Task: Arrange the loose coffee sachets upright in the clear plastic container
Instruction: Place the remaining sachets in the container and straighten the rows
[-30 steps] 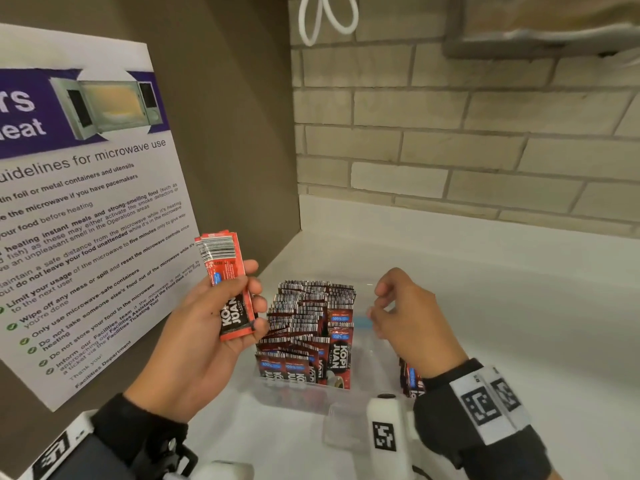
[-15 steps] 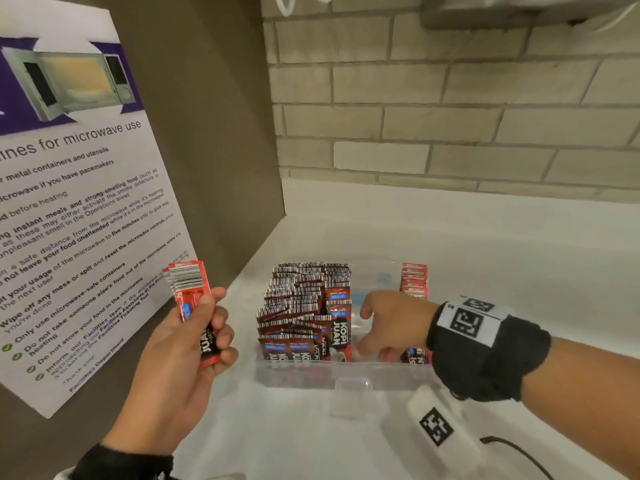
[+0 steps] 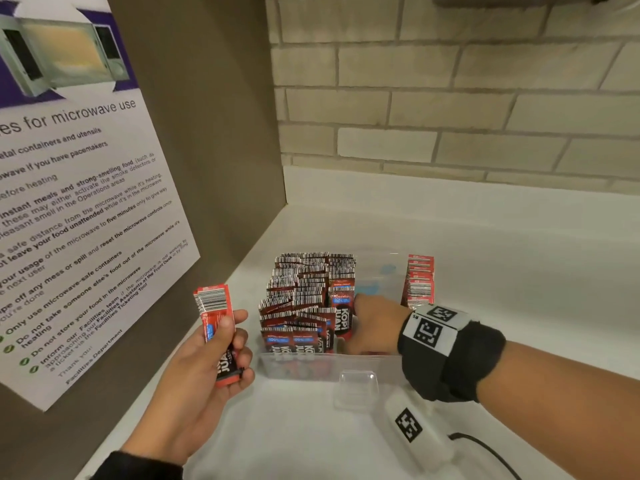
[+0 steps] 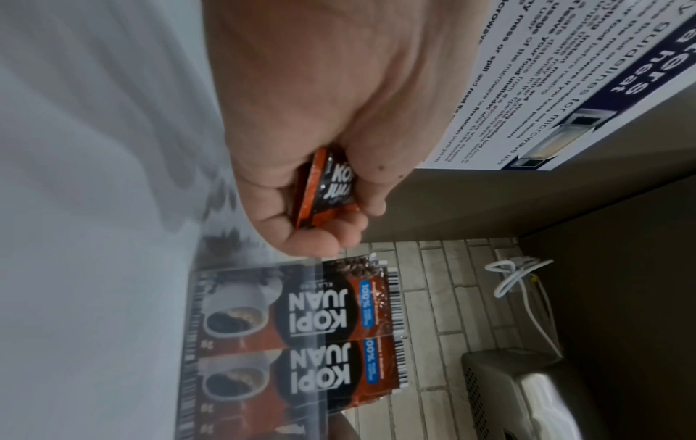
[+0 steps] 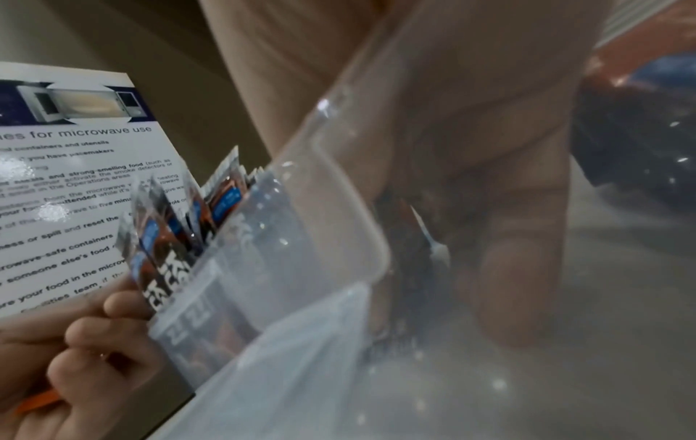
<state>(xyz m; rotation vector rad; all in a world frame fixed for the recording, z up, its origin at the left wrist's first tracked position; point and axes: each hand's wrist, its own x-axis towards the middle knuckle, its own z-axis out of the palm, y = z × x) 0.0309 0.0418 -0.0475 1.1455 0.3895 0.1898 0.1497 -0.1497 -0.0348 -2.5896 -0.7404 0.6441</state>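
The clear plastic container (image 3: pixel 332 367) sits on the counter, sachets packed upright along its left side. Your right hand (image 3: pixel 375 323) reaches inside it; its grasp cannot be told. Your left hand (image 3: pixel 207 372), just left of the container, grips a sachet bundle (image 3: pixel 216 327) upright.

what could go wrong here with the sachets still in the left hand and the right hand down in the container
1. The right hand is inside the container, against the upright sachets; the front rows already lean, so a nudge may tip more over.
2. The left hand pinches its sachets by the lower half only, so one could slide out.
3. The separate stack at the right wall may topple as the wrist withdraws.
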